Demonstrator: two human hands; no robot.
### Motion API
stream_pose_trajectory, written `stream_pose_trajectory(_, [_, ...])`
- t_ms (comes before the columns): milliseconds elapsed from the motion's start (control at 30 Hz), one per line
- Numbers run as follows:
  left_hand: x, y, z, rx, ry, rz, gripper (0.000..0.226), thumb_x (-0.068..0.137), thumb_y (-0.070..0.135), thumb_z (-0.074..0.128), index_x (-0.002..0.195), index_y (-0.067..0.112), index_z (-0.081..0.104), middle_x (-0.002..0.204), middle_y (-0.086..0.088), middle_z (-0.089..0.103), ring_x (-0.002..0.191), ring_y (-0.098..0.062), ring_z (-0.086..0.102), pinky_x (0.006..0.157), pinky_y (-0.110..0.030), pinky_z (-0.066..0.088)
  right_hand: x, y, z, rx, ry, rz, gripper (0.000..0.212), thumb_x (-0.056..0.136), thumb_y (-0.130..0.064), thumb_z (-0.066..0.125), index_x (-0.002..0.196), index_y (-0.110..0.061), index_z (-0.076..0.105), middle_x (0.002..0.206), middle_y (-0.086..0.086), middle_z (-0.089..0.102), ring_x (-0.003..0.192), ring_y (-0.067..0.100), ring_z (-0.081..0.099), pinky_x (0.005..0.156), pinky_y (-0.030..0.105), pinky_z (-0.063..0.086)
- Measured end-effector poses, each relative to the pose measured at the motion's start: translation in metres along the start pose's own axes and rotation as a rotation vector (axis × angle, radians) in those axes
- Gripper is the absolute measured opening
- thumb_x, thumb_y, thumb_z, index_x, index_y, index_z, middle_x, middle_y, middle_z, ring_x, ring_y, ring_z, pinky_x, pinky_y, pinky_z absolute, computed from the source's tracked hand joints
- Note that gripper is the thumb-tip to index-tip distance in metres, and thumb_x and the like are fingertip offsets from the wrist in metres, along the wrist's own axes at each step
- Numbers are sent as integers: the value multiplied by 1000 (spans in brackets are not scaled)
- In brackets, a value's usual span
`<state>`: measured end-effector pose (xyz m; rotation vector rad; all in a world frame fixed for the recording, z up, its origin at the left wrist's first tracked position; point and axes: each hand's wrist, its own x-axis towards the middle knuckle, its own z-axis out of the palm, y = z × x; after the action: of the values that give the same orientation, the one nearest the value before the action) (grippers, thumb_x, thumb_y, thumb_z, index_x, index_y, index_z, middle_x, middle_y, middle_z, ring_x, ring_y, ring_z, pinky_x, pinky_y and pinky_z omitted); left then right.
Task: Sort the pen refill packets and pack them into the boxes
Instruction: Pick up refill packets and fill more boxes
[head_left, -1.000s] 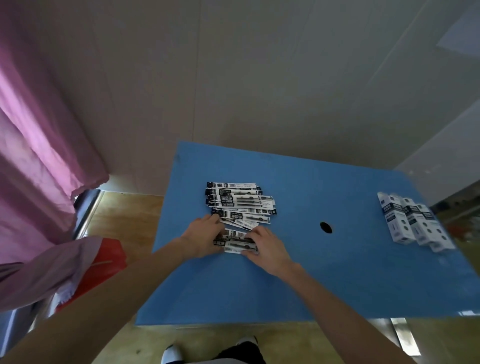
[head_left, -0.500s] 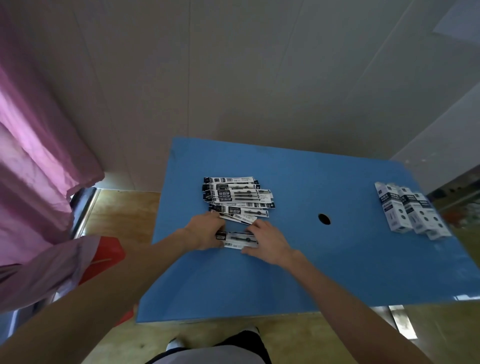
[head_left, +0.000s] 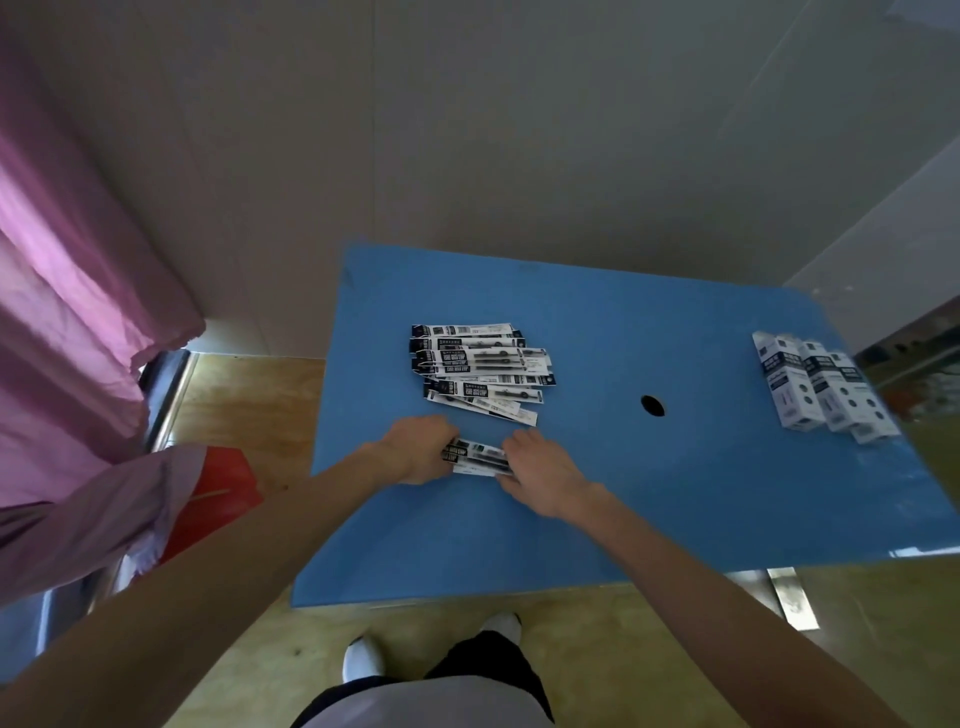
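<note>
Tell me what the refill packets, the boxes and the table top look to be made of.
Refill packets: thin flat sleeves, likely printed plastic or card; too blurred to say. Boxes: white printed cardboard, by their crisp folded edges. Table top: smooth blue sheet, faintly glossy, reflecting light at its right edge.

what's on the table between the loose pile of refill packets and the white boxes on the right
In the head view, only bare blue table with one round hole lies between the packet pile and the boxes.
</note>
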<state>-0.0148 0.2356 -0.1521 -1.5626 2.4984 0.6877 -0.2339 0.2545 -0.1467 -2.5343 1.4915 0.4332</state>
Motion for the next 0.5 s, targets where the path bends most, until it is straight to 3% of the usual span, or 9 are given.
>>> stream_pose_trajectory(167, [0,-8,2,-98,35,-8,15,90,33,66,90,22,55,97,2,62,93,-24,59,68,-32,38,-13,-6,4,76,-14,22,28,106,-36,47,118,-11,47,108,9,63,93,27,59,74,39,45])
stream_pose_trajectory(267, [1,-14,3,-236,133,-42,35,86,38,75,114,24,63,112,2,64,105,-22,60,81,-34,47,-23,-4,9,295,-65,113,26,107,-35,46,116,-11,46,101,9,62,84,26,60,69,40,48])
stream_pose_trajectory(367, [-4,-8,9,-535,345,-192,72,83,38,82,143,17,48,136,-3,54,121,-22,54,97,-37,47,-33,1,18,609,-55,274,23,108,-34,45,111,-12,46,89,1,55,77,22,56,65,35,42])
stream_pose_trajectory(433, [-8,9,13,-819,429,-383,78,83,40,82,146,16,43,137,0,51,119,-18,55,100,-38,49,-41,0,22,866,-25,364,19,109,-32,46,107,-13,47,85,0,53,72,17,53,62,30,41])
stream_pose_trajectory(500, [-9,32,16,-1051,391,-473,74,84,50,79,141,16,47,132,3,55,116,-17,57,100,-38,50,-48,-3,21,1097,25,415,16,108,-28,48,106,-13,48,85,2,55,69,14,53,57,23,43])
